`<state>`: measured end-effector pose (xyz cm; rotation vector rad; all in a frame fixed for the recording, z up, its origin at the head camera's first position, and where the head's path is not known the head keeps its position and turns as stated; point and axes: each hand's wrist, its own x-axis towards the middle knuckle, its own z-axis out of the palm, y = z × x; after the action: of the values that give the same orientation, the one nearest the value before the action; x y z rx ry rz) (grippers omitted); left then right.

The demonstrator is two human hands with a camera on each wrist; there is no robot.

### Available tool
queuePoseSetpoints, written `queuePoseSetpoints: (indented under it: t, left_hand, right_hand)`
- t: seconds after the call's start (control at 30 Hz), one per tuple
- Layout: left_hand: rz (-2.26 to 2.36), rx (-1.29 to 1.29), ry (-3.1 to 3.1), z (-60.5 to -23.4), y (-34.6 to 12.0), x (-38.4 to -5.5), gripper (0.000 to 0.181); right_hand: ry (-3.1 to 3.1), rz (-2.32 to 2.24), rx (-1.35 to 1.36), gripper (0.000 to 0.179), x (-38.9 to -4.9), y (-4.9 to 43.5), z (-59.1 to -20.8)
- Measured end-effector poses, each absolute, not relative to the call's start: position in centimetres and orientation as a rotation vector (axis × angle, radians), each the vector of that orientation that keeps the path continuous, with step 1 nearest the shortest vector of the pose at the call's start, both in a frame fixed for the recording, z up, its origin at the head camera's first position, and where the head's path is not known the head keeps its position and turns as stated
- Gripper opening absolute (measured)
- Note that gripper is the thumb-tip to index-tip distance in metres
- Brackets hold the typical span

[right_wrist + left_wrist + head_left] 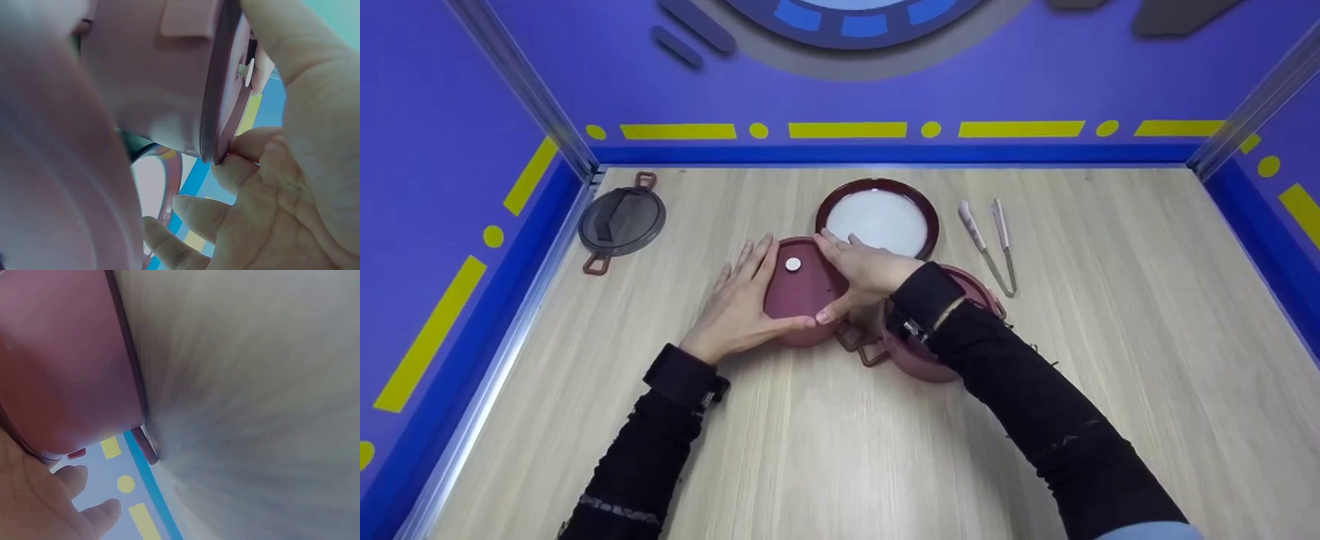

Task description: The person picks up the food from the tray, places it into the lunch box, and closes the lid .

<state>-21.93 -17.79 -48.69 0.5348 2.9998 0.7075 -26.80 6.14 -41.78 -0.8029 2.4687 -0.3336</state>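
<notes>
A dusky red lidded pot (802, 336) stands mid-table. Its lid (799, 295) carries a small white knob (793, 264). Along the left and front edge of the lid lies my left hand (741, 304), fingers stretched forward and thumb pointing right. My right hand (861, 276) touches the right edge, its thumb near the left thumb at the front. In the right wrist view, fingertips (233, 166) rest at the lid's rim (223, 146). The left wrist view shows the pot's side (73, 377) close up, with the left hand's fingers (101, 517) below it.
Right of the pot, a second red pot (919, 366) is partly hidden under my right wrist. Behind stands a white plate with a dark red rim (928, 202). Tongs (988, 244) lie farther right. A dark round lid on a red-handled pan (637, 217) sits back left.
</notes>
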Motion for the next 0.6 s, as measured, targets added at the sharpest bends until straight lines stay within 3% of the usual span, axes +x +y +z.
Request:
queuePoseSetpoints:
  t: [0.4, 0.6]
  left_hand:
    - [0.73, 0.539, 2.982, -48.6, -18.14, -21.68, 0.133]
    - [0.763, 0.525, 2.943, -48.53, -18.11, -21.61, 0.144]
  right_hand:
    - [2.465, -0.33, -0.818, 0.133, -26.86, 6.09, -41.86]
    - [2.477, -0.329, -0.81, 0.135, -26.95, 6.65, -41.83]
